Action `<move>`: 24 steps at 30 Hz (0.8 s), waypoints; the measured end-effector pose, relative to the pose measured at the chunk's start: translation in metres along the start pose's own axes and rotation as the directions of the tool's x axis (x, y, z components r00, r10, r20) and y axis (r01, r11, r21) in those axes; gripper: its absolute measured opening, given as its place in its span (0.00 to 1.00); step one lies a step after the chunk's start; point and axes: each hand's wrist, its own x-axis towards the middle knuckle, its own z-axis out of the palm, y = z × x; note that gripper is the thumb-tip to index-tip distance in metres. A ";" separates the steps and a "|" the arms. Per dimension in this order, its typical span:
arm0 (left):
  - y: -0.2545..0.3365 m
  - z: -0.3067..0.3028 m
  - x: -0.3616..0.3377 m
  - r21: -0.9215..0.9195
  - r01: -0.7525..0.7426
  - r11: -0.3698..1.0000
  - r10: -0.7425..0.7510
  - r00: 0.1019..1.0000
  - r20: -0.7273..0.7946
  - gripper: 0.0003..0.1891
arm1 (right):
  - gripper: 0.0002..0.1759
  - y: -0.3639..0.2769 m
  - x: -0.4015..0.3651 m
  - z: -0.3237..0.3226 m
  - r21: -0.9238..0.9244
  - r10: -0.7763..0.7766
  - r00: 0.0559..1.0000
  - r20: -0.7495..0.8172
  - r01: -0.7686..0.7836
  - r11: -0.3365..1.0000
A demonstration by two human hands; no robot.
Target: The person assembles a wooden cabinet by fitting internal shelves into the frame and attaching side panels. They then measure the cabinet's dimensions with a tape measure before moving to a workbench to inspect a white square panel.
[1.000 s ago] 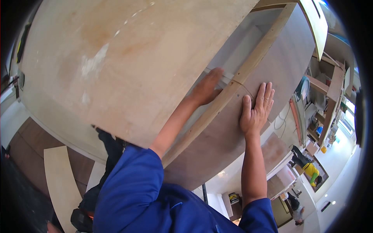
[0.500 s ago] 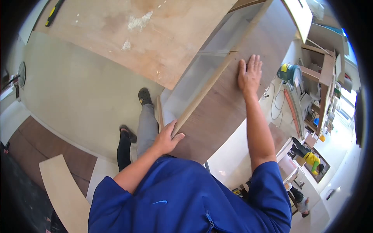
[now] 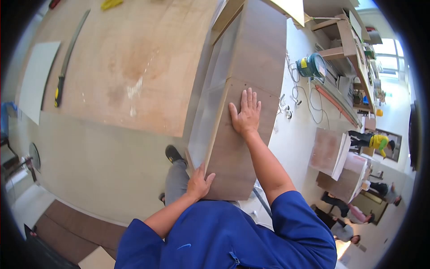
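Observation:
A long wooden cabinet box (image 3: pixel 242 134) stretches away from my body, with its brown panel side up and its open, pale-lined interior on the left. My right hand (image 3: pixel 247 117) lies flat on the brown panel, fingers spread. At the near left edge, my left hand (image 3: pixel 199 184) grips the cabinet, with its thumb on the panel and its fingers over the rim. The far end of the box is partly cut off by the top of the view.
A wooden worktable (image 3: pixel 156 89) stands left of the cabinet, bearing a long-bladed tool (image 3: pixel 67 62) and a white sheet (image 3: pixel 38 80). Right are a green bucket (image 3: pixel 311 65), cables and panel stacks. Several people work far right. A person's leg (image 3: pixel 178 179) shows beyond my left hand.
The view has turned, and the cabinet now lies more nearly straight ahead. More of the worktable and its tool shows. My hands stay on the cabinet, left at the edge and right flat.

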 end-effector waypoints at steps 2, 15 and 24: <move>0.003 -0.003 0.000 0.019 0.009 1.000 -0.009 1.000 0.019 0.35 | 0.44 0.000 0.000 -0.002 -0.005 0.006 1.000 0.004 -0.006 1.000; 0.018 -0.011 0.005 0.054 -0.005 0.999 -0.001 0.995 0.102 0.31 | 0.44 0.004 -0.003 -0.009 0.077 0.044 0.998 0.043 -0.048 0.996; 0.018 -0.110 0.055 0.059 -0.261 0.964 0.214 0.883 0.419 0.24 | 0.42 -0.029 -0.122 -0.003 0.216 0.402 0.915 0.019 -0.397 0.892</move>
